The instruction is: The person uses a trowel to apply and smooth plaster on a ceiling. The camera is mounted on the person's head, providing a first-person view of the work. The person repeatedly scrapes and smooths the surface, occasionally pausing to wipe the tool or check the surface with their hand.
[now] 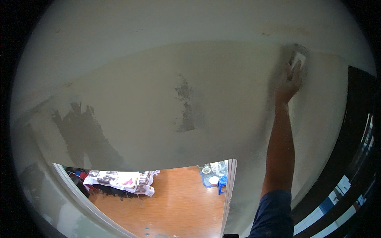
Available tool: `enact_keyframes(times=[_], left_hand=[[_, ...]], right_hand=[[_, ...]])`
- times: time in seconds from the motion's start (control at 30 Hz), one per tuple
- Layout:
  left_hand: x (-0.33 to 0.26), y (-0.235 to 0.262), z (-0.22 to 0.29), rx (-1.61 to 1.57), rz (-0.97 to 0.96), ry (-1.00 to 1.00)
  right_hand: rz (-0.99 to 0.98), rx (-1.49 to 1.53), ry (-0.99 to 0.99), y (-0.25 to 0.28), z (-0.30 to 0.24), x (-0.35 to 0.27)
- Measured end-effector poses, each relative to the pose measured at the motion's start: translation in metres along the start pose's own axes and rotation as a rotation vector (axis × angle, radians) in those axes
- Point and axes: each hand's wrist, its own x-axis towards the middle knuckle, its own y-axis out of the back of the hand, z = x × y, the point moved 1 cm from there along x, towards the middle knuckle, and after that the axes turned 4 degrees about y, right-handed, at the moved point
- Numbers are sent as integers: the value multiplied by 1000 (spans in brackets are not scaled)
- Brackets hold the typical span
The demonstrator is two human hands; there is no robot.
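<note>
My right hand point(293, 79) is raised high, its fingers wrapped round a small pale block with a dusty grey edge, which looks like a sanding block point(298, 58). The block lies against the upper part of the wall point(151, 75), just below the ceiling line. Darker grey patches mark this beige-grey wall: a narrow ragged patch point(185, 107) in the middle and a wider patch point(85, 135) at the left. My left hand is out of view.
Below the wall a doorway with a pale frame point(232, 178) opens onto an orange-brown wood floor point(178, 202). Through it show a table under a printed sheet point(123, 180) and a blue stool point(222, 184). A dark frame point(341, 158) stands at the right.
</note>
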Motion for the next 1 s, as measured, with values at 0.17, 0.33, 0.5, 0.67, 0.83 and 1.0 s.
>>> enact_keyframes(times=[0.17,0.33,0.5,0.67,0.83,1.0], left_hand=[[1,-4,2,46,24,-41],[-5,-10,0,138,45,-91],[-7,-10,5,122,65,-151],[6,-4,14,125,-36,121],[-7,13,33,-333,72,67],[2,-4,11,-122,216,-241]], right_hand=[[-94,-131,68,-13,19,17],[-235,-390,59,-22,34,16],[-271,-467,-102,-31,20,12],[-318,-421,255,-14,11,0],[-305,-496,-22,-32,4,-9],[-314,-564,-105,-39,40,6]])
